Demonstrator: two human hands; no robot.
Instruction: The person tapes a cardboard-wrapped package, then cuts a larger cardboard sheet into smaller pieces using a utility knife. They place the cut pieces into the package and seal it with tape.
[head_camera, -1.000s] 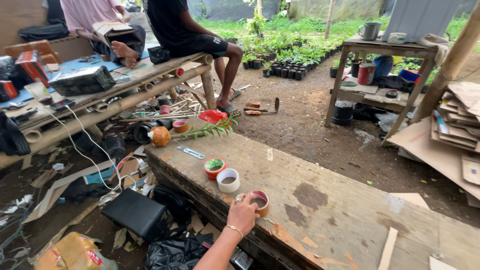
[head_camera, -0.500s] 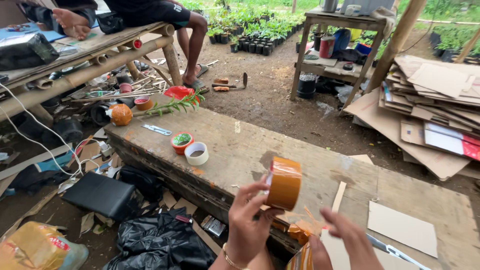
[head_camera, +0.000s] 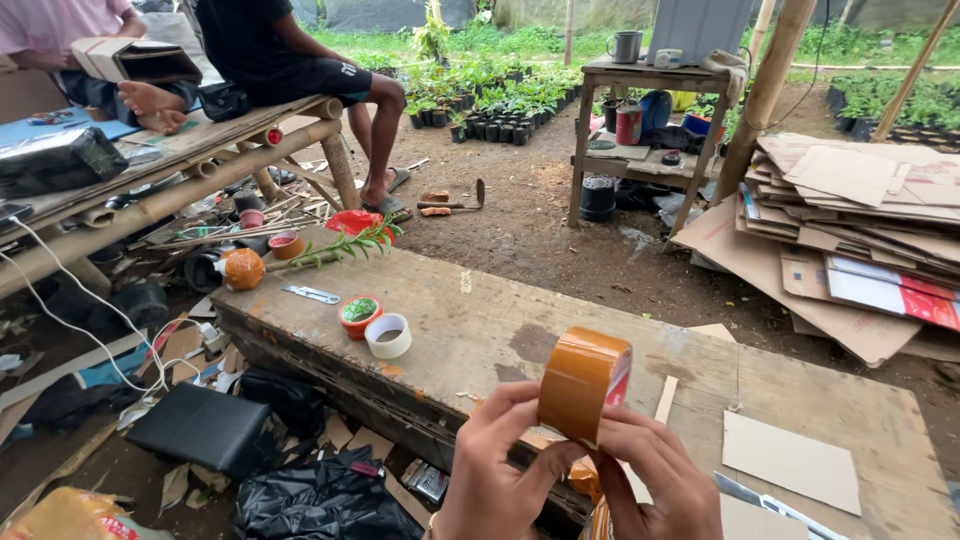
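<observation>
Head view: both hands, left hand (head_camera: 500, 470) and right hand (head_camera: 655, 475), pinch an orange-brown tape roll (head_camera: 583, 383), lifted over the wooden counter's (head_camera: 500, 320) near edge. No strip pulled free yet; white roll (head_camera: 388, 335) untouched at left end.

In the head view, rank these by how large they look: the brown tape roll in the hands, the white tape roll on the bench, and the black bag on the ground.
1. black bag
2. brown tape roll, enlarged by nearness
3. white tape roll
</observation>
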